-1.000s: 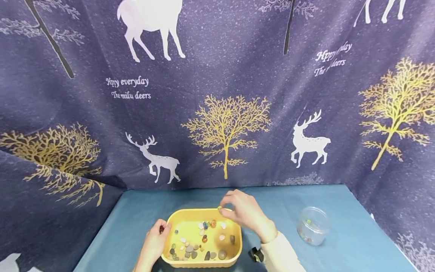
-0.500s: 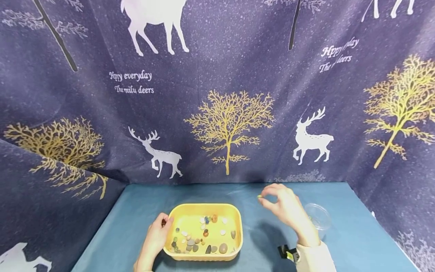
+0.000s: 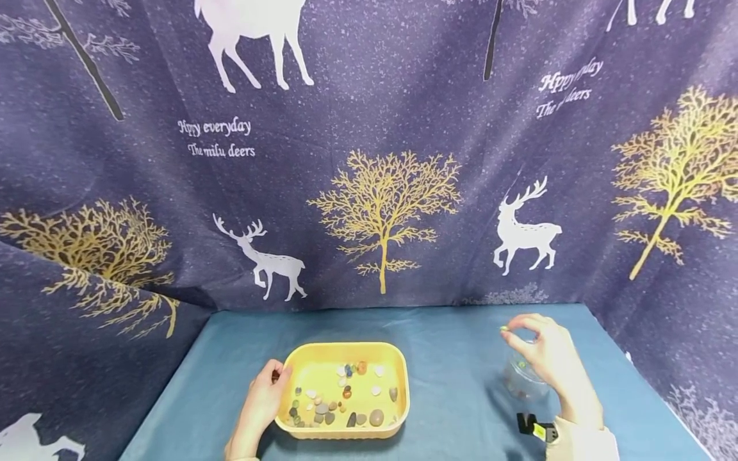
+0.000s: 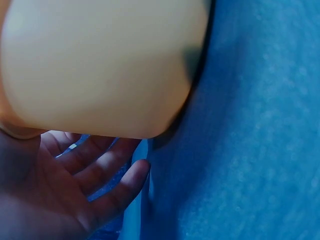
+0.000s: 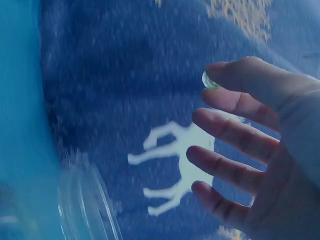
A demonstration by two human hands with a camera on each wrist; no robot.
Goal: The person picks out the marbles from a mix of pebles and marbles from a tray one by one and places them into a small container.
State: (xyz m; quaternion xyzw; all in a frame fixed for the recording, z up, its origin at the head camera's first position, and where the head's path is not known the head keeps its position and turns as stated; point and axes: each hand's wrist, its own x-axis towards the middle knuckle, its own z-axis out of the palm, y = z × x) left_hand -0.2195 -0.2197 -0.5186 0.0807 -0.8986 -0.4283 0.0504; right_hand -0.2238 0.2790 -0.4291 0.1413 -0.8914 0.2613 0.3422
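Note:
My right hand (image 3: 548,352) pinches a small greenish glass marble (image 5: 209,81) between thumb and index fingertip; in the right wrist view the other fingers spread apart. It is raised at the clear round jar (image 3: 519,383), overlapping its rim in the head view. A few small colored pieces, one green, show inside the jar. At the left, my left hand (image 3: 262,397) grips the left wall of a yellow plastic tub (image 3: 346,433), thumb at the rim. The left wrist view shows the fingers against the tub's outer side (image 4: 100,75).
Inside the tub lie several grey pebbles (image 3: 321,408), white stones (image 3: 376,390) and marbles, including an amber one (image 3: 361,367). A blue cloth (image 3: 450,384) covers the table. Behind it hangs a dark curtain (image 3: 369,115) printed with deer and trees.
My right hand has carried the marble rightward from above the tub's back right corner to the jar. The left hand keeps its grip on the tub, which stays in place.

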